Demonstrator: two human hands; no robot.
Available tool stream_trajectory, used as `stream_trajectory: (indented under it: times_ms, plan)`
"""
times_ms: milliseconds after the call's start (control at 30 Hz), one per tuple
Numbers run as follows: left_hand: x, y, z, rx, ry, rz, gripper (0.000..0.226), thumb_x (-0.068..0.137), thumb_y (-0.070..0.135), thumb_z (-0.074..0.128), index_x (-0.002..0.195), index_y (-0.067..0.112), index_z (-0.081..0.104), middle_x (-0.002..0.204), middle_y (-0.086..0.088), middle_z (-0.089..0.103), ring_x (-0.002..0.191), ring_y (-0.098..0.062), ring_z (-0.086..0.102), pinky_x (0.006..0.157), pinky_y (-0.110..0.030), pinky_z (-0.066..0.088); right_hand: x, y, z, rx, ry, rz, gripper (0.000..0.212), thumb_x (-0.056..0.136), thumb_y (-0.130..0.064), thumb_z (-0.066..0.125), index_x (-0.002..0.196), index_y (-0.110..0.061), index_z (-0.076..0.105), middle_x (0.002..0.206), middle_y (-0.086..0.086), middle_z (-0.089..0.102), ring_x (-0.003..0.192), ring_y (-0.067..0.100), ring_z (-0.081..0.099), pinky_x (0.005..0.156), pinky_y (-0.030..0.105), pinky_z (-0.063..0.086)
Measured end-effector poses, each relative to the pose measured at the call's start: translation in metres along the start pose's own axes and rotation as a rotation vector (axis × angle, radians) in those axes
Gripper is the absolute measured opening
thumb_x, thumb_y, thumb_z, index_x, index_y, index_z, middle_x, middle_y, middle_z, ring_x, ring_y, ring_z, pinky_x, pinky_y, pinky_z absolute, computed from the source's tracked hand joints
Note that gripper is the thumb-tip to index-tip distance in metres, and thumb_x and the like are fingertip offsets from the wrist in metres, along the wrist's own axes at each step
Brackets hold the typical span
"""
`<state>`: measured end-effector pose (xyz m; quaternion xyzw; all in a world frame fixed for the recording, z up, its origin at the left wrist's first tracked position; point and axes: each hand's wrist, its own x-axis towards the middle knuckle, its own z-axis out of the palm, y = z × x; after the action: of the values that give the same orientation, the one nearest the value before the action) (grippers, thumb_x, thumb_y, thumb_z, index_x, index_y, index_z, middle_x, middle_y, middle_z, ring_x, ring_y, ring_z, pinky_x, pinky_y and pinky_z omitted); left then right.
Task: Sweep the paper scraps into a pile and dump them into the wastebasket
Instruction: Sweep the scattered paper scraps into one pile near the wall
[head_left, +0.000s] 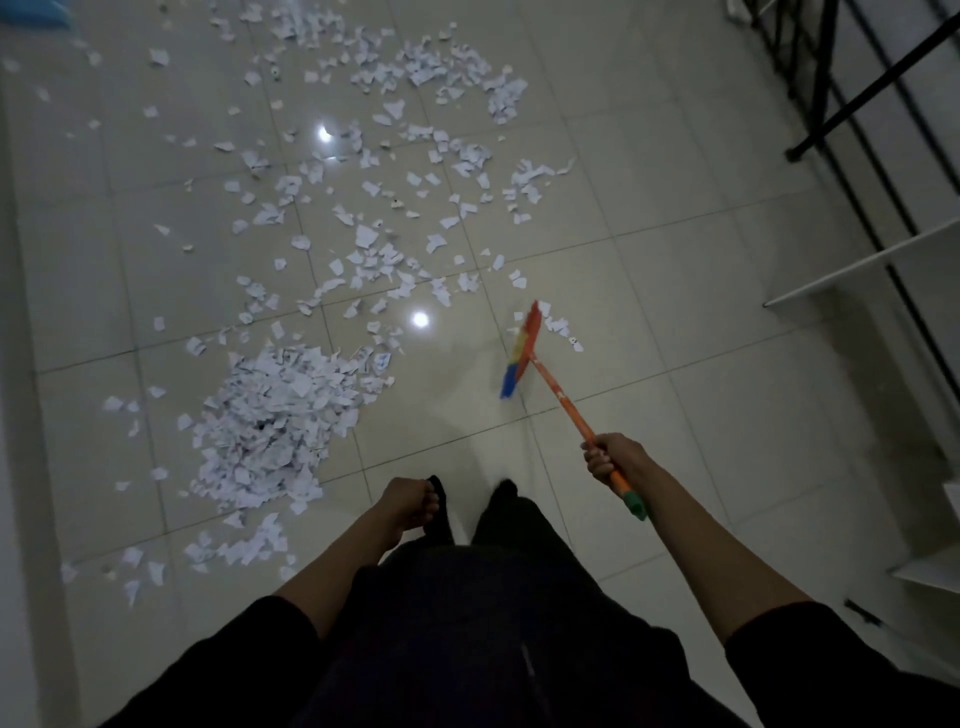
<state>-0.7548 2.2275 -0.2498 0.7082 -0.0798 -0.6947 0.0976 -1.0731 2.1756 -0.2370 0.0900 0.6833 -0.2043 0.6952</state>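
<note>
White paper scraps lie scattered over the pale tiled floor, from the far edge down to the middle. A dense pile of scraps sits at the lower left, close to my feet. My right hand is shut on the orange handle of a broom, near its green end. The broom's red, yellow and blue head rests on the floor at the right edge of the scraps, a few small pieces just beyond it. My left hand hangs in a loose fist with nothing in it. No wastebasket is clearly visible.
Black metal frame legs and white shelf boards stand along the right side. A blue object shows at the top left corner, blurred. A pale wall runs along the left edge. Bare tiles lie between the broom and the shelves.
</note>
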Motion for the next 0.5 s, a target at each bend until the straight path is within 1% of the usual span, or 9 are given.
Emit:
stream_trajectory:
  times_ms: [67,133,200,267,333,400,467,500]
  plan:
    - [-0.001,0.006,0.001,-0.011,-0.003,-0.008,0.016,0.094,0.003,0.050,0.080,0.003,0.057,0.074,-0.011,0.058,0.061,-0.018,0.055,0.053,-0.023,0.046,-0.001,-0.003,-0.017,-0.002,0.070,-0.004,0.029,0.099,-0.006,0.026,0.073,-0.012,0.038,0.039,-0.001,0.033,0.024,0.005,0.027,0.023,0.013,0.021]
    - [0.000,0.013,0.000,-0.022,0.000,-0.014,0.018,0.094,0.002,0.049,0.078,0.003,0.056,0.072,-0.011,0.056,0.060,-0.017,0.053,0.052,-0.022,0.044,0.000,-0.006,-0.030,0.012,0.147,-0.022,0.027,0.097,-0.004,0.025,0.075,-0.011,0.038,0.042,0.001,0.034,0.024,0.006,0.028,0.024,0.012,0.021]
    - [0.003,0.021,-0.003,-0.032,-0.002,-0.017,0.017,0.094,0.002,0.049,0.079,0.002,0.056,0.072,-0.011,0.056,0.061,-0.018,0.053,0.053,-0.022,0.045,0.001,-0.013,-0.039,0.028,0.217,-0.065,0.020,0.095,-0.002,0.024,0.084,-0.008,0.039,0.056,0.004,0.036,0.025,0.006,0.029,0.024,0.012,0.022]
    - [0.008,0.030,-0.006,-0.031,0.005,-0.012,0.012,0.094,0.004,0.051,0.084,0.002,0.058,0.076,-0.012,0.059,0.064,-0.018,0.056,0.058,-0.024,0.048,0.004,-0.022,-0.041,0.043,0.277,-0.113,0.015,0.094,-0.001,0.024,0.095,-0.004,0.039,0.065,0.007,0.036,0.026,0.006,0.030,0.026,0.012,0.024]
    - [0.013,0.043,-0.005,-0.026,0.019,0.000,0.009,0.094,0.005,0.051,0.091,0.001,0.059,0.079,-0.012,0.061,0.067,-0.018,0.058,0.062,-0.026,0.051,0.010,-0.035,-0.040,0.039,0.336,-0.141,0.018,0.094,-0.001,0.024,0.103,-0.001,0.040,0.068,0.011,0.040,0.026,0.006,0.030,0.027,0.013,0.026]
    - [0.020,0.058,-0.003,-0.035,0.037,0.010,0.009,0.093,0.006,0.052,0.093,0.000,0.059,0.079,-0.012,0.062,0.067,-0.018,0.059,0.063,-0.027,0.051,0.016,-0.052,-0.037,0.045,0.381,-0.143,0.024,0.092,-0.001,0.024,0.109,-0.001,0.041,0.070,0.012,0.043,0.026,0.007,0.031,0.027,0.013,0.028]
    - [0.026,0.076,-0.001,-0.049,0.048,0.004,0.009,0.093,0.006,0.052,0.092,0.001,0.059,0.078,-0.012,0.062,0.066,-0.018,0.059,0.064,-0.028,0.051,0.024,-0.076,-0.030,0.055,0.414,-0.128,0.027,0.091,-0.001,0.024,0.110,-0.003,0.043,0.073,0.011,0.043,0.025,0.008,0.032,0.028,0.013,0.029]
    - [0.030,0.086,0.000,-0.057,0.057,-0.004,0.009,0.093,0.006,0.052,0.093,0.001,0.059,0.077,-0.012,0.062,0.066,-0.018,0.060,0.065,-0.028,0.051,0.027,-0.091,-0.023,0.055,0.416,-0.122,0.025,0.090,-0.001,0.025,0.106,-0.004,0.044,0.074,0.010,0.043,0.025,0.008,0.032,0.029,0.013,0.029]
